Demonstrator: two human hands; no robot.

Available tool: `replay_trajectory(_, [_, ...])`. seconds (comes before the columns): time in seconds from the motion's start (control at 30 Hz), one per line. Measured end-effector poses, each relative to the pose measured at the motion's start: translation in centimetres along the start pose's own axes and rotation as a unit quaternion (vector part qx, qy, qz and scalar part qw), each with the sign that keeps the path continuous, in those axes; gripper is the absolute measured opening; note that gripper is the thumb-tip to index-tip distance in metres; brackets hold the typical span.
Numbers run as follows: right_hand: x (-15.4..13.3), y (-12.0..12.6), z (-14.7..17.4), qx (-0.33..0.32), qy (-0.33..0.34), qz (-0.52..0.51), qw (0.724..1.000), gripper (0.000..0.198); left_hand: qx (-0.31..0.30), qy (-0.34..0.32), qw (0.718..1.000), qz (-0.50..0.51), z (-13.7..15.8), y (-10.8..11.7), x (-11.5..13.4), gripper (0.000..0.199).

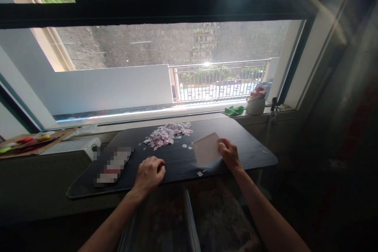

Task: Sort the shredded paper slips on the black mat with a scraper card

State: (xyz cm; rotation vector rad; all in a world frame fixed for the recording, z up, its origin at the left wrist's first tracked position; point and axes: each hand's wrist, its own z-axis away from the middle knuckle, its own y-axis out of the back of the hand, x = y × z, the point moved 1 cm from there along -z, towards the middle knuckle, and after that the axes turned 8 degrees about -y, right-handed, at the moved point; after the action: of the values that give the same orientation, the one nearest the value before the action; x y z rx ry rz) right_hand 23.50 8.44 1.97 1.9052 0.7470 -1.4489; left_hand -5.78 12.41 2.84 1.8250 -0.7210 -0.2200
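Note:
My right hand [229,152] grips the right edge of a flat, off-white card with rounded corners [207,150], thumb on its near face. The card is tilted up just above a dark tabletop [177,163]. My left hand [149,173] rests at the table's near edge with its fingers curled under; whatever is beneath them is hidden. Beyond both hands lies a heap of small white and pinkish paper scraps [167,134]. A few loose scraps [186,147] lie left of the card, and another scrap [200,173] sits below it.
A blurred-out flat object [113,167] lies on the table's left side. Along the windowsill are a green cloth [234,110] and a whitish pot [255,106]. A white ridged unit [71,147] and cardboard with colourful-handled tools [32,143] stand left. Drawers [159,220] lie below.

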Motion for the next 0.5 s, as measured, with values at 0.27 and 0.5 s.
replay_trajectory(0.27, [0.6,-0.2,-0.4,0.020,-0.014,-0.009,1.000,0.029,-0.148,-0.151,0.971,0.108,-1.6,-1.8,10.0,0.016])
replay_trajectory(0.5, [0.7,-0.3,-0.4,0.032,-0.011,-0.025,0.999,0.026,-0.153,-0.158,0.973,0.067,-1.1,-1.6,10.8,0.016])
